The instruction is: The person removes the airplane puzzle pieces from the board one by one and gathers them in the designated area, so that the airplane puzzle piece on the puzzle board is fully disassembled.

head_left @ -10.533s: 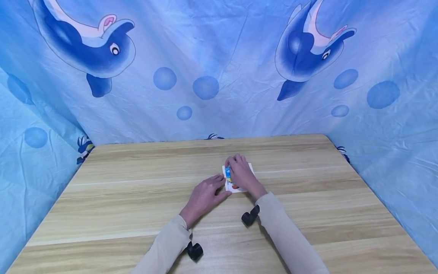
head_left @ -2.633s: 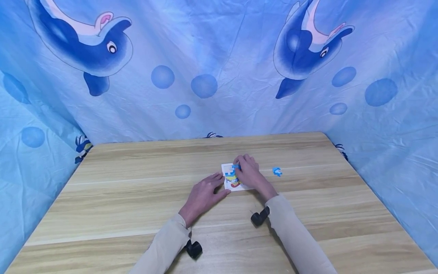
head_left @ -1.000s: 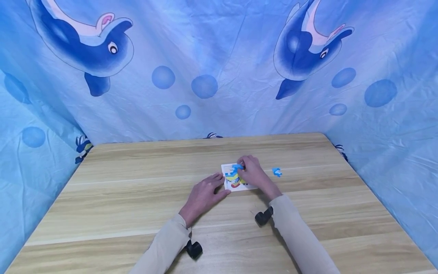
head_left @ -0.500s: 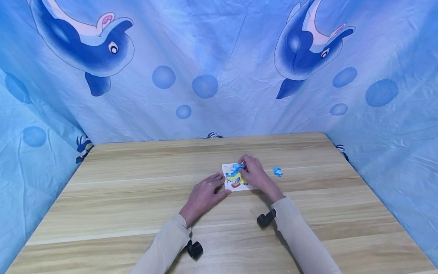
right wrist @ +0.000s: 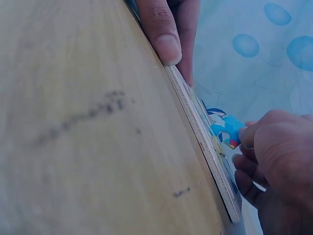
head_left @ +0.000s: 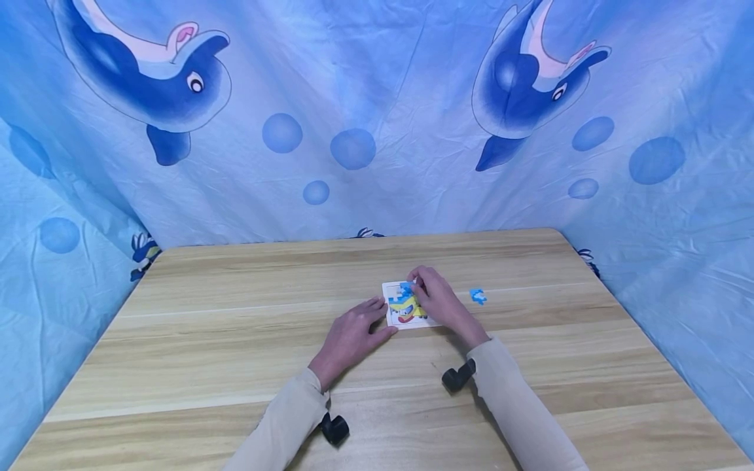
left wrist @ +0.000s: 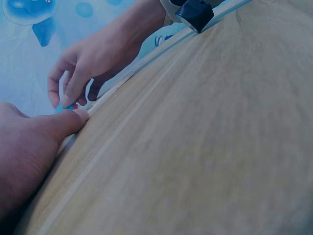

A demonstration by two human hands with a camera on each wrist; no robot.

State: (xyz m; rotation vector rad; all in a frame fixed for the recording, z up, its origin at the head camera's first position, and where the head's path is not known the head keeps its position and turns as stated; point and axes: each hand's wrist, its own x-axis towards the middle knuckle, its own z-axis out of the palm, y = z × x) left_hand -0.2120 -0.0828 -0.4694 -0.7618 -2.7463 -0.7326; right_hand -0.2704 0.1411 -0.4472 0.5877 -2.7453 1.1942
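Observation:
A small jigsaw puzzle board with a white border lies on the table, showing a yellow and red cartoon picture. Its upper left area is pale and without picture. My left hand rests at the board's left side, fingers extended, with the thumb on the near left corner. Over the upper part of the board, my right hand pinches a blue puzzle piece between thumb and fingertips. In the right wrist view that piece is tilted above the board's surface. The right hand covers the board's right part.
Another blue and white puzzle piece lies loose on the wooden table, right of the board. A blue curtain with dolphins hangs behind the table and at both sides. Each wrist carries a small black camera.
Since the oldest frame, a loose piece has appeared right of the board and the upper left has lost its blue picture. Lately the right hand has shifted slightly right; the left stays put.

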